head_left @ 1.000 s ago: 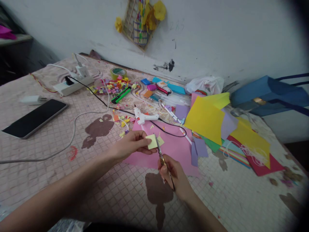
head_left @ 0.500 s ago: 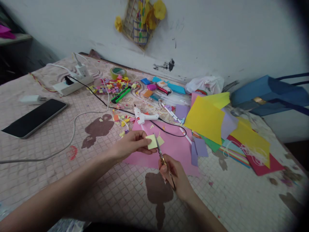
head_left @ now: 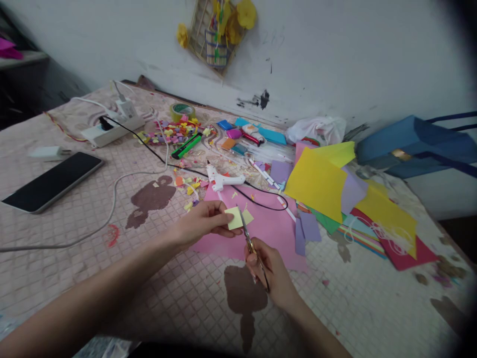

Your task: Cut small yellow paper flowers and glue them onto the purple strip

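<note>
Between the thumb and fingers of my left hand [head_left: 210,219] is a small pale yellow piece of paper [head_left: 233,219]. My right hand [head_left: 270,271] is closed round the handles of a pair of scissors [head_left: 249,237]. Their blades point up and away, at the right edge of the yellow piece. Both hands are above a pink sheet [head_left: 276,231] lying on the table. Another pale yellow scrap [head_left: 248,217] shows behind the blades on the pink sheet. A white glue gun [head_left: 225,180] rests at the sheet's far edge.
Coloured sheets [head_left: 316,184] are piled at the right near a blue bag [head_left: 410,146]. A green utility knife [head_left: 187,146], paper cutouts [head_left: 177,132] and tape [head_left: 182,110] lie farther back. A phone [head_left: 54,181] and power strip [head_left: 112,132] with trailing cables occupy the left.
</note>
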